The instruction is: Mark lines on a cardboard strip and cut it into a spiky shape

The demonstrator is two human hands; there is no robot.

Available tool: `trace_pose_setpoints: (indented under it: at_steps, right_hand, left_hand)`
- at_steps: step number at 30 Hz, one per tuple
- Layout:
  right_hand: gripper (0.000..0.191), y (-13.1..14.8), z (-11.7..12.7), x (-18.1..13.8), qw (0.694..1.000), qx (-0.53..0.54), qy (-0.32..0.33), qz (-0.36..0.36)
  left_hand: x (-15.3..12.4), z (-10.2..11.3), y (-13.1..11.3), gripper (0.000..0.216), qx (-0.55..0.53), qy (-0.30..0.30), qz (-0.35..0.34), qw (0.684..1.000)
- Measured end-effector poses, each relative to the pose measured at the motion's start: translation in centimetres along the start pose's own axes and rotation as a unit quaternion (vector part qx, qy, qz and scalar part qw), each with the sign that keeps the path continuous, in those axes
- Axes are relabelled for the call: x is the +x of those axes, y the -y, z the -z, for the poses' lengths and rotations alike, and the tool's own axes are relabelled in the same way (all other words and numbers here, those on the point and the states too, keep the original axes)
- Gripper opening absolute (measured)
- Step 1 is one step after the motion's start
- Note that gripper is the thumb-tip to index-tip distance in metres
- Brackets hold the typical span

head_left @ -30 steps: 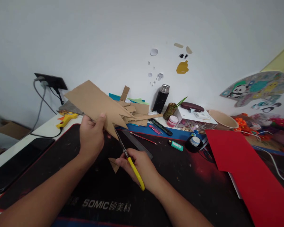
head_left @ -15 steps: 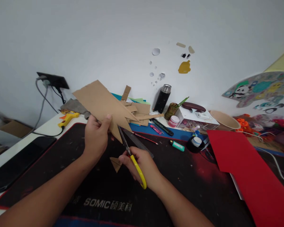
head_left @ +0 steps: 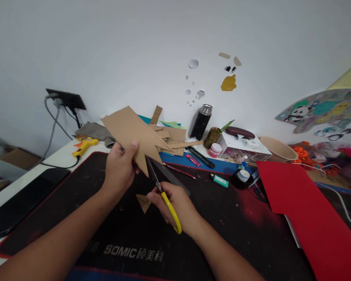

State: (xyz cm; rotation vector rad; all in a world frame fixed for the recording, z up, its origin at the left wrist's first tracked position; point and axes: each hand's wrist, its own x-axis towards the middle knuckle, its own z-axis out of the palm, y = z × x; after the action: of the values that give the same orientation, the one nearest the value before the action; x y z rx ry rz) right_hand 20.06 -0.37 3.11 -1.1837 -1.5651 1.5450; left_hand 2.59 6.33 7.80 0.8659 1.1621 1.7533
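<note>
My left hand (head_left: 120, 166) pinches the lower edge of a brown cardboard piece (head_left: 131, 130), thumb on top and fingers beneath. The piece is held tilted above the desk mat, and its right end is cut into pointed prongs. In my right hand (head_left: 178, 208) is a pair of yellow-handled scissors (head_left: 171, 210), its blades pointing up and left to the notch between two lower prongs. Whether the blades bite into the card cannot be made out. Below them, a small triangular cardboard scrap (head_left: 143, 203) lies on the black mat (head_left: 128, 230).
Behind the cardboard is a pile of cardboard offcuts (head_left: 178, 136). A black thermos (head_left: 201, 123) stands by the wall. Red sheets (head_left: 307, 207) lie at the right. A yellow glue gun (head_left: 86, 146) and a black phone (head_left: 26, 199) are on the left. A steel-grey ruler (head_left: 175, 179) lies behind the scissors.
The cardboard piece has turned slightly in my left hand, its far left corner shifting right and down. The scissors and my right hand have stayed nearly in place.
</note>
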Motion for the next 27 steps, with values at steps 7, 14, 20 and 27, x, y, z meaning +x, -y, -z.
trace_pose_setpoints:
  at_steps: [7,14,20,27]
  right_hand:
    - [0.052,0.8,0.0,0.0,0.998,0.047,-0.011,-0.042]
    - [0.064,1.2,1.6,1.0,0.979,0.173,-0.108,0.002]
    - [0.067,1.9,3.0,1.3,0.959,0.239,-0.148,0.015]
    - [0.062,1.3,2.6,1.1,0.965,0.221,-0.138,-0.018]
  left_hand:
    - [1.8,1.0,-0.2,0.022,-0.015,-0.026,-0.014,0.999]
    - [0.9,0.6,-0.8,0.027,-0.001,0.062,0.092,0.994]
    - [-0.2,0.5,-0.6,0.04,0.046,0.167,0.151,0.973]
    - [-1.0,0.4,0.9,0.045,0.063,0.241,0.152,0.956]
